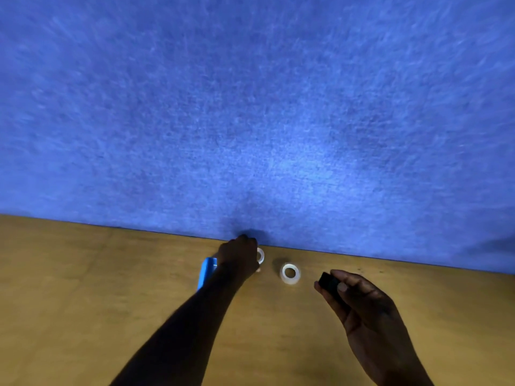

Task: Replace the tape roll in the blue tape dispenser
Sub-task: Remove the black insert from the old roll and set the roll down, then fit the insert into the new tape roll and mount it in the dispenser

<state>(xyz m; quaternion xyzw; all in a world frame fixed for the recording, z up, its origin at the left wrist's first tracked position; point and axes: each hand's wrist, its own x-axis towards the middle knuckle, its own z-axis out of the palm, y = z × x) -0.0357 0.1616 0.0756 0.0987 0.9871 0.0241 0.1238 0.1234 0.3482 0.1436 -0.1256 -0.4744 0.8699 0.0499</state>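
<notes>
The blue tape dispenser (206, 271) lies on the wooden table, mostly hidden behind my left forearm. My left hand (238, 254) reaches to the far edge of the table and closes over a white tape roll (260, 255), of which only the right rim shows. A second white tape roll (290, 273) lies flat on the table just to the right, touched by nothing. My right hand (359, 299) hovers at the right and pinches a small black piece (327, 281) between thumb and fingers.
A blue felt partition (256, 112) rises straight up from the back edge of the wooden table (83, 288), close behind the tape rolls.
</notes>
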